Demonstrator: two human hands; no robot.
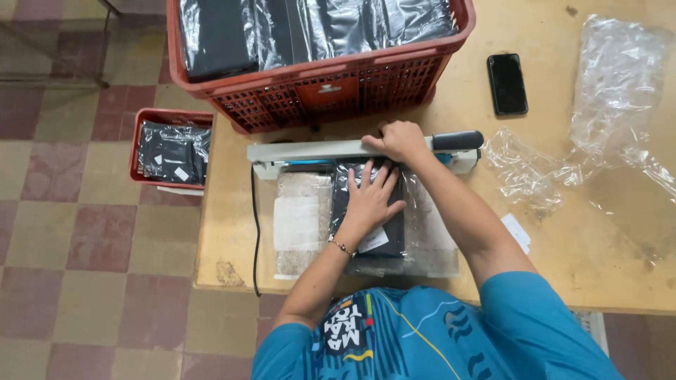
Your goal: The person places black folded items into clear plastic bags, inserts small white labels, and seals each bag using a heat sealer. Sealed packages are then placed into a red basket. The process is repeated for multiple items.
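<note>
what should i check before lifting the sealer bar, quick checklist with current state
1. Right hand on the sealer bar, pressed down: ok.
2. Left hand flat on the black packet, holding it steady: ok.
3. Packet's top edge under the bar: ok.
4. Seal finished: cannot tell.
5. Left fingertips away from the bar: not ok, very close.
6. Power cord hanging free over the table edge: ok.

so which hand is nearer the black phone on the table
Right. The right hand presses on the sealer bar, below and left of the phone; the left hand lies farther away, flat on the black packet.
</note>
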